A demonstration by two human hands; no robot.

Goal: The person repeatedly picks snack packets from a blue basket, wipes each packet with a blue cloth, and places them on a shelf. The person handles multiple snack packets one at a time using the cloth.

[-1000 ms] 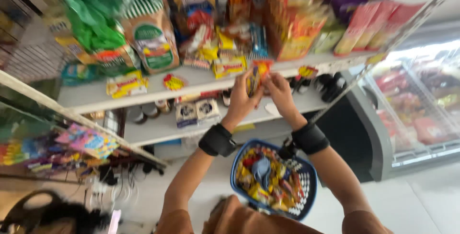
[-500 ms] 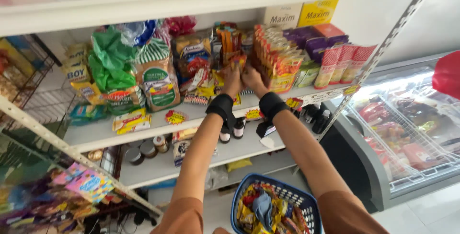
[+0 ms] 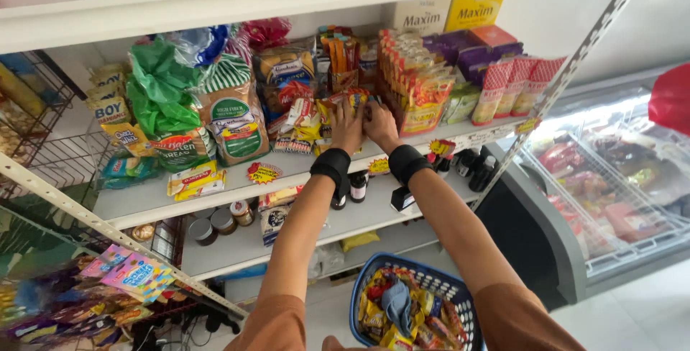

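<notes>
**Desk:** While both hands are up on that middle shelf, log what they have.

**Operator:** Item one, as I see it from the head view: left hand [image 3: 348, 126] and right hand [image 3: 379, 124] side by side, fingers curled down over a small yellow-and-red snack packet [image 3: 357, 98] that sits at the front of the white shelf [image 3: 144, 200], between the bread loaves and the orange packs. Whether the fingers pinch it fully or only press on it, I cannot tell. Black wrist bands on both arms.

**Desk:** Handling?

**Operator:** My judgement: light, soft, crinkly foil, a little slippery; best taken by its sealed edges, not squeezed in the middle.

**Desk:** Surroundings?

**Operator:** Item two: green plastic bag [image 3: 159, 92], far left of the hands. Item three: bread loaf [image 3: 233, 117] in striped wrap with a green oval label. Item four: row of orange upright packs [image 3: 417, 81], just right of the hands. Item five: red-and-white pouches [image 3: 512, 86] at the shelf's right end. Item six: yellow box [image 3: 475, 8] behind, up high. Item seven: red starburst price tag [image 3: 264, 172] on the shelf edge. Item eight: blue basket [image 3: 410, 308] of sweets below, between the arms.
</notes>
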